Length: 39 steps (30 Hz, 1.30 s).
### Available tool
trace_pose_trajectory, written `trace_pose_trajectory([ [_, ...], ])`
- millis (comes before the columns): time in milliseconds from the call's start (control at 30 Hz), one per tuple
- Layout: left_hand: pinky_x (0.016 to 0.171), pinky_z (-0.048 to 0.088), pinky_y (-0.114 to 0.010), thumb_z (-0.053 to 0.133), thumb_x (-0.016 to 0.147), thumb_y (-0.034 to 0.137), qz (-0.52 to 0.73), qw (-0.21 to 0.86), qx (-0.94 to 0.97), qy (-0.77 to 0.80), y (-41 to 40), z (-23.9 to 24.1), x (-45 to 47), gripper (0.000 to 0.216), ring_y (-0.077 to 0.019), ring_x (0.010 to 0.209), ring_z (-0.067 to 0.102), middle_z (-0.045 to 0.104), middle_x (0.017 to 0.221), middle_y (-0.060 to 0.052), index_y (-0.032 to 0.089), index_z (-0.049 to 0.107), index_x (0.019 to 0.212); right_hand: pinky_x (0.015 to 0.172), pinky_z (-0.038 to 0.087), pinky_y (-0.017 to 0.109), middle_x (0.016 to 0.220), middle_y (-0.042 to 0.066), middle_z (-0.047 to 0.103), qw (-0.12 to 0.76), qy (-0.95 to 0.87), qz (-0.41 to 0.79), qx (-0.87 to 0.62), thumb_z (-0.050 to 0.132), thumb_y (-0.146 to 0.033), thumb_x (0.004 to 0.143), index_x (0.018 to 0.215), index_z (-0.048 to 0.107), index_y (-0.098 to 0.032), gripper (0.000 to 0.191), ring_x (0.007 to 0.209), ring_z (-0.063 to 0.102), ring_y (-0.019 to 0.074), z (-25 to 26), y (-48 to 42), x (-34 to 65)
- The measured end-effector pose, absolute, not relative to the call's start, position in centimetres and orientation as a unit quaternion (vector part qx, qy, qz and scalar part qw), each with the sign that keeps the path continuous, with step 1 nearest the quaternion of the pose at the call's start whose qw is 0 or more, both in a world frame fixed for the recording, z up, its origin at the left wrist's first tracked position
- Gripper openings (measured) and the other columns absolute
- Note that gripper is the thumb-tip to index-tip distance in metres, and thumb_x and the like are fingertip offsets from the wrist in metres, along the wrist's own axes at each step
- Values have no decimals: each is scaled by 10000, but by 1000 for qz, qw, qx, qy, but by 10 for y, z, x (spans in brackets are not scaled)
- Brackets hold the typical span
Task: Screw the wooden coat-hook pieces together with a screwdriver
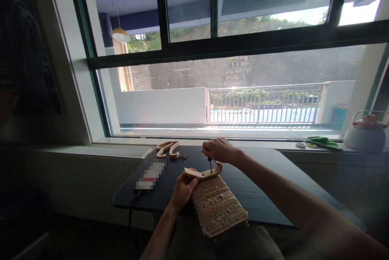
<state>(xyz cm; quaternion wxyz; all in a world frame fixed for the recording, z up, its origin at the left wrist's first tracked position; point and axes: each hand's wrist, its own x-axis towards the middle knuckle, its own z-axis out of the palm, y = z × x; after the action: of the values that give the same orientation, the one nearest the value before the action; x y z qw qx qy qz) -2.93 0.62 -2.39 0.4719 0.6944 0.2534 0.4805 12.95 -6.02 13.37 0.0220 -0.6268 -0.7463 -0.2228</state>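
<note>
My right hand [219,149] is closed in a fist round the handle of a small screwdriver [210,165], whose tip stands upright on a curved wooden hook [203,173]. My left hand [184,187] pinches the left end of that hook and holds it on a pale wooden board [217,207] speckled with shavings. The board lies on a dark table [261,187] and overhangs its near edge. Two more wooden hooks [168,148] lie at the table's far left, with a few small dark screws [183,157] beside them.
A flat device [150,175] with a cable lies left on the table. A white radiator [115,151] runs under the window sill. On the sill at right are a grey kettle [366,132], a green cloth [323,142] and tape rolls [305,145].
</note>
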Motion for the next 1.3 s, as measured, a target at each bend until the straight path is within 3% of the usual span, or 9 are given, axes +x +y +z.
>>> trace_pose_trajectory([
  [467,763,474,-288,640,681,322,481,473,695,250,6,-25,-29,276,-190,860,604,667,905,-44,165,619,907,612,361,281,866,127,661,54,-695,-170,-696,263,-400,901,994,555,-154,393,756,614,226,124,-54,143],
  [733,761,477,-289,649,670,315,483,492,681,245,8,-28,-27,295,-190,851,609,672,901,-44,166,612,922,635,360,244,920,51,665,49,-734,-144,-662,337,-307,871,1018,568,-234,283,790,606,171,128,-56,143],
  [1067,775,476,-305,636,683,335,477,494,683,250,7,-27,-28,312,-200,866,608,669,900,-53,156,594,935,590,375,256,857,122,657,30,-713,-164,-681,261,-375,911,978,560,-154,378,715,613,189,128,-54,138],
  [1300,764,485,-306,648,660,348,484,485,681,260,6,-24,-28,315,-208,870,610,671,903,-52,156,617,907,645,389,273,958,88,645,20,-737,-178,-652,374,-341,865,995,560,-203,266,804,608,205,132,-59,131],
])
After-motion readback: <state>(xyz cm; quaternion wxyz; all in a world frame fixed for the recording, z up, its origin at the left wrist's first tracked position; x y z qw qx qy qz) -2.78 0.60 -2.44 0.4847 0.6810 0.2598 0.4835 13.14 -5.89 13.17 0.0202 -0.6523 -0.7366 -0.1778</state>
